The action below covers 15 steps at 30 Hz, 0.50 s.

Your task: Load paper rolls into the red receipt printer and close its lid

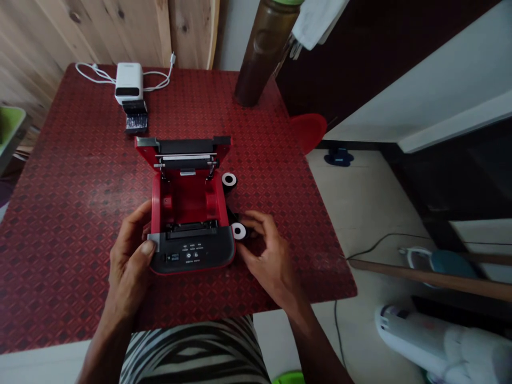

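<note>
A red and black label printer (pixel 192 250) lies on the table with its lid (pixel 186 146) raised, showing the red hollow inside. My left hand (pixel 132 256) grips its left side, thumb on the corner of the black front panel and fingers along the red wall. Close by the printer's right side, my right hand (pixel 266 248) curls around a black ribbon roll (pixel 239 231) with a white ring at its end. Just behind it rests a second black roll (pixel 229 180) with the same white ring. A dark strip between the two is partly hidden by my fingers.
At the back left stands a small white device (pixel 129 84) with a white cable (pixel 160 80) and a black printed strip (pixel 136 117) before it. A tall brown bottle (pixel 262 53) stands at the back right. The patterned red table (pixel 100 176) ends right of my right hand.
</note>
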Motion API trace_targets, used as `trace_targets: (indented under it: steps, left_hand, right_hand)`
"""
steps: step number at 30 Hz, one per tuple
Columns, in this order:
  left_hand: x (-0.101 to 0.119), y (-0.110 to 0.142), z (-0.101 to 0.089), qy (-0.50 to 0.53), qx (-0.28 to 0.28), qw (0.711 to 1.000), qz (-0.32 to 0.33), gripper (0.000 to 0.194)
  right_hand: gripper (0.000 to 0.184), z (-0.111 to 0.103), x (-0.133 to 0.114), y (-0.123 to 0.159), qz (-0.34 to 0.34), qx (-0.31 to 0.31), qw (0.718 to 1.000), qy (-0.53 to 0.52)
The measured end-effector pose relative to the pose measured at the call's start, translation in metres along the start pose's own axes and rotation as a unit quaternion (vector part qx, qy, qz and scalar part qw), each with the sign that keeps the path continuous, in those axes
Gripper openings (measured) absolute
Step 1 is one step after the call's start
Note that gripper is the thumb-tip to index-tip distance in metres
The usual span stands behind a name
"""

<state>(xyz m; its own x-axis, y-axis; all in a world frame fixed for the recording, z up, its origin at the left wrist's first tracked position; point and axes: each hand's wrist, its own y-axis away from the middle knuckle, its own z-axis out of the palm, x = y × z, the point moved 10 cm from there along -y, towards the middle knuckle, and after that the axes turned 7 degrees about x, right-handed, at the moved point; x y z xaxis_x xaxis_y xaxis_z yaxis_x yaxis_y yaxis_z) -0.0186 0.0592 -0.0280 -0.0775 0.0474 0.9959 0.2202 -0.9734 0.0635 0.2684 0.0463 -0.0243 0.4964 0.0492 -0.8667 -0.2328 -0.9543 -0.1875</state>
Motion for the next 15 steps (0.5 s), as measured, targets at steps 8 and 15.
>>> trace_targets:
  steps: [8,15]
  left_hand:
    - [0.003,-0.001,0.001,-0.013,-0.006,1.000,0.019,0.058]
    - [0.008,0.000,0.005,-0.012,-0.018,0.999,0.024,0.056]
  right_hand:
    - [0.038,-0.069,-0.086,-0.001,-0.120,-0.062,0.981,0.140]
    - [0.025,-0.004,-0.166,-0.034,-0.325,-0.182,0.915,0.156]
